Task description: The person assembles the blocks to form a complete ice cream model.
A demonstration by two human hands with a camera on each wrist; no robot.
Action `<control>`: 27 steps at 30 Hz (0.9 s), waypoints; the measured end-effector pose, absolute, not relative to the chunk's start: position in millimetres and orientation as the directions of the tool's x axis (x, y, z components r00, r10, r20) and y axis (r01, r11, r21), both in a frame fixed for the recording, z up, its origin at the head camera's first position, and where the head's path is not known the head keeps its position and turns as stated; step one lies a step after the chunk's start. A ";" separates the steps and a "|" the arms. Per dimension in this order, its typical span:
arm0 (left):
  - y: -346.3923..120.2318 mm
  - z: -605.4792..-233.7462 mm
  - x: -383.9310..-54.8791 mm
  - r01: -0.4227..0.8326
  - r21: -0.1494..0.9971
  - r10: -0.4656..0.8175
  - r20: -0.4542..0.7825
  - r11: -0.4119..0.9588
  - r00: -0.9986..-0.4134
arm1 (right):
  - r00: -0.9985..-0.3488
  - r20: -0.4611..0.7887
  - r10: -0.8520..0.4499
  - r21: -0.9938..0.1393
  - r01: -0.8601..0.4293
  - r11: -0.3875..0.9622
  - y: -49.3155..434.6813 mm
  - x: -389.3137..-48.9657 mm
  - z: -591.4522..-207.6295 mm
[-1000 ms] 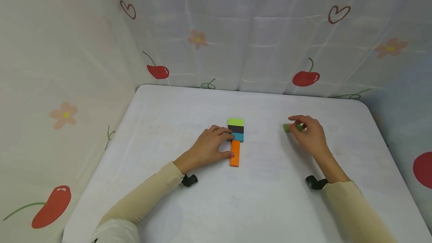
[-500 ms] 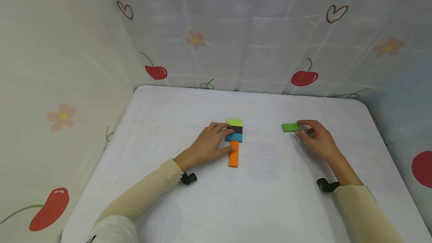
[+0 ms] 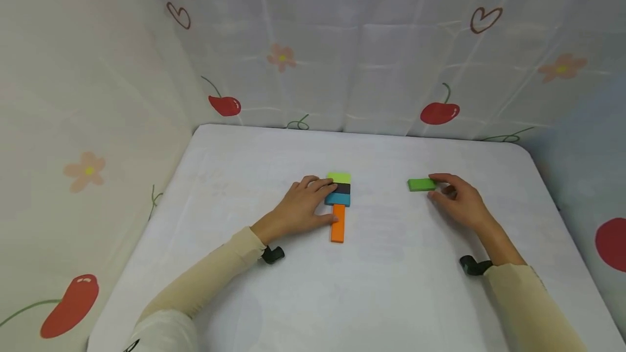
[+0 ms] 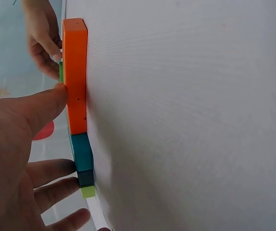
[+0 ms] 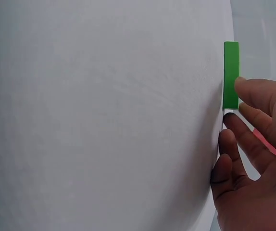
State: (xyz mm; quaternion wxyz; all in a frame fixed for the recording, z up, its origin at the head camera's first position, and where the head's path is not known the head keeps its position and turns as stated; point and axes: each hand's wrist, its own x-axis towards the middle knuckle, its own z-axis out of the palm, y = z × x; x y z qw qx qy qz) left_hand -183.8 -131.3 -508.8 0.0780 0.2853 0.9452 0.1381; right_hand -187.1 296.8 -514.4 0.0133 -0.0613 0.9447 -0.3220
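Note:
In the head view, a column of flat blocks lies on the white table: lime [image 3: 339, 177], black [image 3: 344, 188] and blue [image 3: 338, 200] crosswise, with an orange block [image 3: 338, 230] lengthwise below, meeting the blue one. My left hand [image 3: 302, 208] rests against them, fingers reaching the black and blue blocks, thumb on the orange block. In the left wrist view those fingers are extended. Farther right lies a green block [image 3: 419, 184]. My right hand [image 3: 458, 200] holds its right end between thumb and forefinger. The right wrist view shows that thumb on the green block [image 5: 231, 72], other fingers curled below.
The white table [image 3: 381, 287] has rounded far corners. Behind it hangs a printed curtain [image 3: 371, 69] with cherries and flowers, and similar cloth closes both sides. Black wrist cameras [image 3: 273, 255] sit at both cuffs.
My right hand has slid rightward from over the green block to its right end, baring most of it. The left hand and the column of blocks stay about where they were.

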 end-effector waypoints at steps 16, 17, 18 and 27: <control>-131.2 -507.7 -182.7 0.506 0.303 0.556 -0.105 0.808 -0.825 | -0.996 0.025 -0.082 -0.622 -0.080 0.779 293.8 -195.6 -515.1; -131.2 -508.1 -182.7 0.506 0.302 0.555 -0.104 0.808 -0.825 | -0.996 0.025 -0.080 -0.619 -0.079 0.781 293.7 -196.4 -515.3; -131.3 -508.4 -182.7 0.506 0.300 0.555 -0.102 0.808 -0.826 | -0.997 0.025 -0.078 -0.615 -0.076 0.785 293.3 -197.0 -515.4; -131.8 -510.2 -183.5 0.507 0.297 0.553 -0.093 0.809 -0.828 | -0.995 0.041 -0.096 -0.613 -0.101 0.783 283.6 -204.6 -510.5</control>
